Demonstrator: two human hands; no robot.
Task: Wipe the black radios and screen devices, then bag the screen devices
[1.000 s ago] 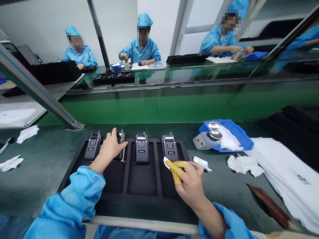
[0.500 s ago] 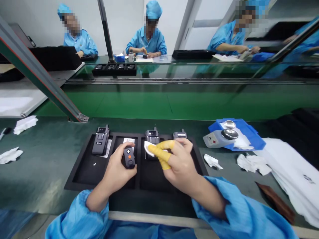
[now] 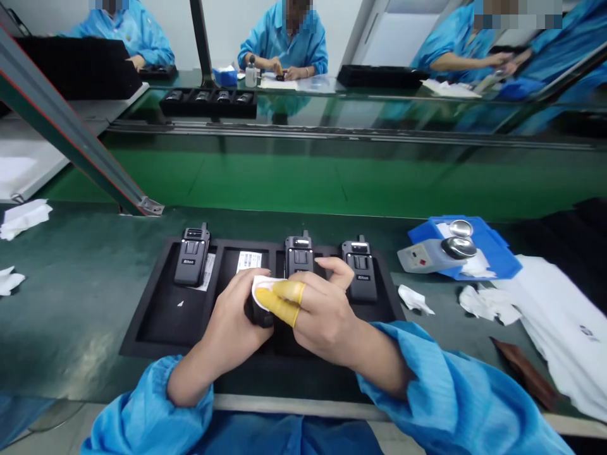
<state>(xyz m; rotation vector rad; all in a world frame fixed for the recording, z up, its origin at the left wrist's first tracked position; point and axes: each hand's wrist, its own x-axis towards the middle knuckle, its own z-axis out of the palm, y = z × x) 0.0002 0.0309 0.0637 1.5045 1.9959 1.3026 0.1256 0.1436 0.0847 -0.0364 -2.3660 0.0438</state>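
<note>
My left hand (image 3: 232, 325) is closed round a small black radio (image 3: 252, 311), held just above the black foam tray (image 3: 156, 316). My right hand (image 3: 317, 313), with yellow cots on two fingers, presses a small white wipe (image 3: 262, 286) onto the top of that radio. Three more black radios stand in the tray: one at the left (image 3: 191, 254), one in the middle (image 3: 298, 253) and one at the right (image 3: 359, 268). A white label (image 3: 249, 260) lies in the empty second slot.
A grey device with round metal lids (image 3: 436, 251) sits on a blue tray (image 3: 484, 243) at the right, with crumpled wipes (image 3: 488, 303) and white sheets (image 3: 564, 328) beside it. A slanted metal post (image 3: 71, 139) rises at the left. Other people work across the green conveyor (image 3: 332, 177).
My left hand lifted the second radio out of its slot and drew it toward me. My right hand came over from the right with the wipe and now presses it on that radio.
</note>
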